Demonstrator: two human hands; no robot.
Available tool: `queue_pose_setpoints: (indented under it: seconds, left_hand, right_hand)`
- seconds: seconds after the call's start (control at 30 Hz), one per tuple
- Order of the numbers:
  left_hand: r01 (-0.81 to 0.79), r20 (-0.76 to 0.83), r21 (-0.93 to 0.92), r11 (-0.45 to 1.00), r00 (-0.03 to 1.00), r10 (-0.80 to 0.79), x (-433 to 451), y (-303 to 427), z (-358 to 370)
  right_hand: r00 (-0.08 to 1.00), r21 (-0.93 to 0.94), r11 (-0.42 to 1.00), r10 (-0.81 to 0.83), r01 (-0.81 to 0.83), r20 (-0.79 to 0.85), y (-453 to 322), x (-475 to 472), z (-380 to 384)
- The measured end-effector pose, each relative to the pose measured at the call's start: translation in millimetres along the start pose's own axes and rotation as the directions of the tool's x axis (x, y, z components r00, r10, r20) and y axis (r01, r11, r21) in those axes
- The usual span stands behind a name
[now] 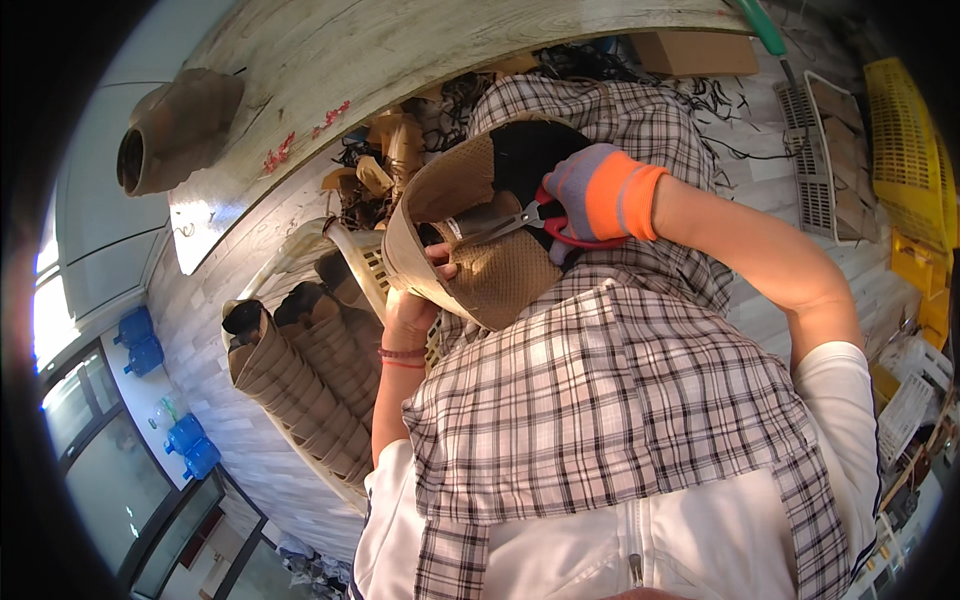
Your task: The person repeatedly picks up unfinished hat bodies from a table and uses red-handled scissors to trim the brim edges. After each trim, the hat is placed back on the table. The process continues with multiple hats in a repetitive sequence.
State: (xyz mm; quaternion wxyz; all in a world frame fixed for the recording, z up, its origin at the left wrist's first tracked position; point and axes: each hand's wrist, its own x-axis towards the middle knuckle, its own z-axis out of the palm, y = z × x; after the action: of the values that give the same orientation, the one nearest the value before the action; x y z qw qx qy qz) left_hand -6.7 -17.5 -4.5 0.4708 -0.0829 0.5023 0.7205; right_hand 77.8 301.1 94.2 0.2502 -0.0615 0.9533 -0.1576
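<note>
My left hand [427,281], bare with red bracelets at the wrist, grips the edge of a tan curved piece of perforated sheet material [510,281]; its fingertips show on the inner side. A dark patch lines part of that piece. In my right hand [589,199], wearing an orange and grey glove, is a pair of scissors with red handles [517,223]. Their blades point left inside the curved piece, near a small white label [454,228]. Whether the blade tips touch the material cannot be told. The piece rests over my checked apron [622,375].
Left of me, a cream plastic basket [349,251] holds nested rows of similar tan pieces [300,382]. A wooden table [360,60] carries another stack [187,127]. Scraps [375,176] lie beneath it. Right stand a white crate [814,161] and yellow crates [911,150].
</note>
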Motion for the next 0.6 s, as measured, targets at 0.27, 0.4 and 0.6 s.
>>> queue_pose_setpoints:
  seconds: [0.27,0.4,0.6]
  left_hand:
    - [0.071,0.05,-0.077,0.995,0.996,-0.067,-2,6,11]
    - [0.076,0.053,-0.106,0.992,0.996,-0.07,-2,5,13]
    - [0.084,0.047,-0.142,0.986,0.996,-0.078,1,-2,1]
  right_hand:
    - [0.985,-0.043,0.997,0.067,-0.061,0.161,-14,2,-18]
    - [0.99,-0.026,0.999,0.044,-0.041,0.13,-20,0,-18]
    - [0.965,-0.028,0.998,0.061,-0.056,0.255,-38,7,-32]
